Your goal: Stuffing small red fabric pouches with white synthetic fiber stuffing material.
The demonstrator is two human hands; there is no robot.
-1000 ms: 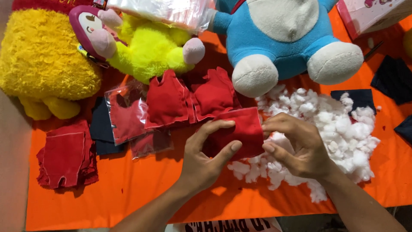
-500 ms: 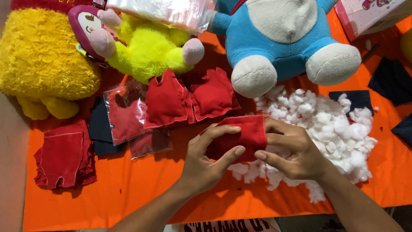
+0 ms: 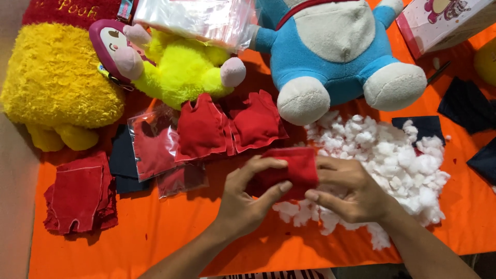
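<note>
A small red fabric piece [image 3: 289,170] is held between both my hands over the orange cloth. My left hand [image 3: 248,199] grips its left side, thumb below and fingers on top. My right hand [image 3: 349,191] pinches its right end, with fingers pressed against the opening. Under and beside my right hand lies a pile of white stuffing [image 3: 392,165]. Two stuffed red fabric pieces [image 3: 227,126] lie just beyond the held one.
A blue and white plush toy [image 3: 336,57], a yellow-green plush [image 3: 175,67] and a big yellow plush [image 3: 57,82] line the back. Flat red pieces [image 3: 77,194], plastic bags with red fabric [image 3: 155,144] and dark blue cloth pieces [image 3: 467,106] lie on the orange cloth [image 3: 155,243].
My right hand has shifted left against the red piece's end, and the piece has turned flatter between my hands. Everything else stays put.
</note>
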